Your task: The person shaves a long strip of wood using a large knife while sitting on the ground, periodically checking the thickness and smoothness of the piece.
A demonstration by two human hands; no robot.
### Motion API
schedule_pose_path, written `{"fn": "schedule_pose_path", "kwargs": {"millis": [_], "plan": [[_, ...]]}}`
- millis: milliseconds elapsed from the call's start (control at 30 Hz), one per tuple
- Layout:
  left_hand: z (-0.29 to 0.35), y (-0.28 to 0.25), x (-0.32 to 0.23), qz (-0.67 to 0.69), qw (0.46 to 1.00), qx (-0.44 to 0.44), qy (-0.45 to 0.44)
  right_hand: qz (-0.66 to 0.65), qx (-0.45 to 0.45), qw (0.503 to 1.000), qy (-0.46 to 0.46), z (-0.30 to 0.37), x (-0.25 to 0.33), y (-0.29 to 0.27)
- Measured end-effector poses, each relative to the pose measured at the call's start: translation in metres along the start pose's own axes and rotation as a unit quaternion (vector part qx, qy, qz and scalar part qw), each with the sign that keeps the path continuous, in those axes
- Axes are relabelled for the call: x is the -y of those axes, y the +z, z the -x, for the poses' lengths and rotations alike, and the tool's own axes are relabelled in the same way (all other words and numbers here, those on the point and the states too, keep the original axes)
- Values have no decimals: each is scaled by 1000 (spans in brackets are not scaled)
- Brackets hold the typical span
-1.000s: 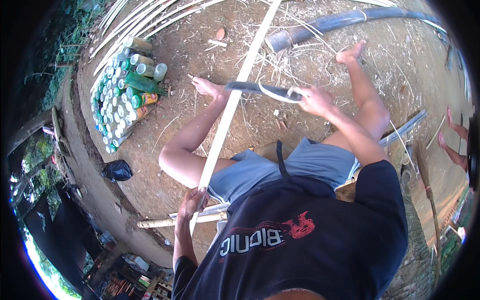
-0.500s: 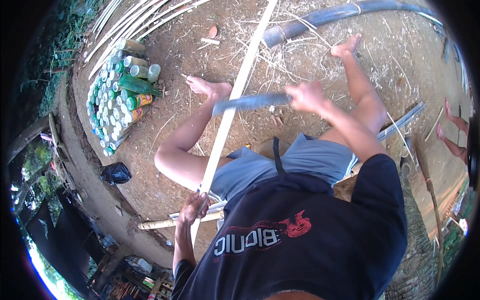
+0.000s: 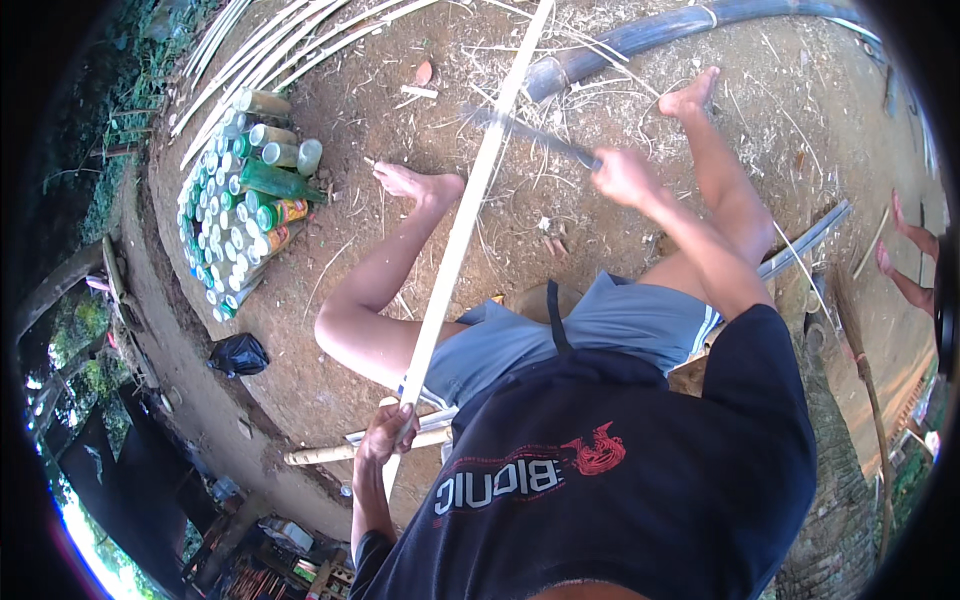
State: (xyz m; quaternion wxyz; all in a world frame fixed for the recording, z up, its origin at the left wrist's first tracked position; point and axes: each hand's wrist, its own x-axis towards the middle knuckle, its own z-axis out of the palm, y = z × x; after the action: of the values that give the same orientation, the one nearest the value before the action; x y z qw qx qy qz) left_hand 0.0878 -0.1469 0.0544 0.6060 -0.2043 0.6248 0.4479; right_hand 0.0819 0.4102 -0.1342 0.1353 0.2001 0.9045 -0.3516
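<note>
A long pale bamboo strip [image 3: 457, 240] slants from beside my left hip up past the top edge of the view. My left hand [image 3: 388, 432] is closed around its lower part. In my right hand [image 3: 627, 177] I grip a machete [image 3: 545, 137] by its handle, which the fingers hide. The machete's dark blade is smeared by motion and crosses the strip far up its length; whether it touches cannot be told. My bare legs are spread to either side, and the strip passes over my left thigh.
Stacked bottles and jars [image 3: 240, 200] stand at the left, near more pale strips [image 3: 290, 45]. A thick bamboo pole [image 3: 640, 42] lies at the far side among shavings. A black plastic bag [image 3: 238, 353] rests at left, a broom [image 3: 850, 330] at right. Another person's feet [image 3: 893, 240] show at the right edge.
My right hand has moved slightly right, and the machete blade has swung farther out along the strip, tilting its tip away from me. My left hand keeps its hold on the strip.
</note>
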Motion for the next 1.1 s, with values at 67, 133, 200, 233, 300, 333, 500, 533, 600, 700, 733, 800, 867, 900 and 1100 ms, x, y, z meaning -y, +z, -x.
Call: {"fn": "schedule_pose_path", "kwargs": {"millis": [67, 133, 200, 233, 300, 333, 500, 533, 600, 700, 733, 800, 867, 900, 1100], "plan": [[0, -8, 3, 3, 1000, 8, 1, 174, 87, 978, -78, 14, 38, -15], [4, -10, 6, 19, 1000, 13, -15, 141, -49, 988, -46, -21, -14, -9], [7, -10, 13, 28, 999, 6, -21, 30, -51, 997, 46, -37, -21, -23], [6, -12, 17, -11, 1000, -25, -5, 34, -52, 997, 36, -32, -11, -17], [6, -22, 19, -2, 1000, 2, -12, 17, -19, 1000, -5, -22, -6, 1], [11, -27, 23, 3, 1000, 6, -19, 81, 64, 994, -36, -15, 3, 6], [18, -43, 41, -8, 999, 17, -42, 66, -64, 994, 62, -63, -30, -25], [15, -39, 39, -18, 999, 13, -30, 53, -43, 995, 74, -66, -27, -25], [16, -42, 26, -57, 998, -20, -24, 28, -1, 995, 99, -67, -20, -16], [9, -77, 31, -374, 854, -354, 75, 0, -14, 993, 114, -60, 0, -15], [7, -75, 7, -414, 773, -466, 113, -4, -17, 993, 116, -58, 0, -13], [-8, -19, -89, -322, 789, -489, 188, 0, -18, 992, 127, -63, -16, -3], [-78, 1, -101, -225, 792, -491, 283, 6, -2, 991, 132, -64, -7, -3], [-112, 22, -122, -283, 826, -430, 230, -16, 10, 992, 121, -63, -7, 1], [-231, 85, -177, -285, 927, -175, 171, -50, -3, 987, 154, -56, 12, 17]]}}
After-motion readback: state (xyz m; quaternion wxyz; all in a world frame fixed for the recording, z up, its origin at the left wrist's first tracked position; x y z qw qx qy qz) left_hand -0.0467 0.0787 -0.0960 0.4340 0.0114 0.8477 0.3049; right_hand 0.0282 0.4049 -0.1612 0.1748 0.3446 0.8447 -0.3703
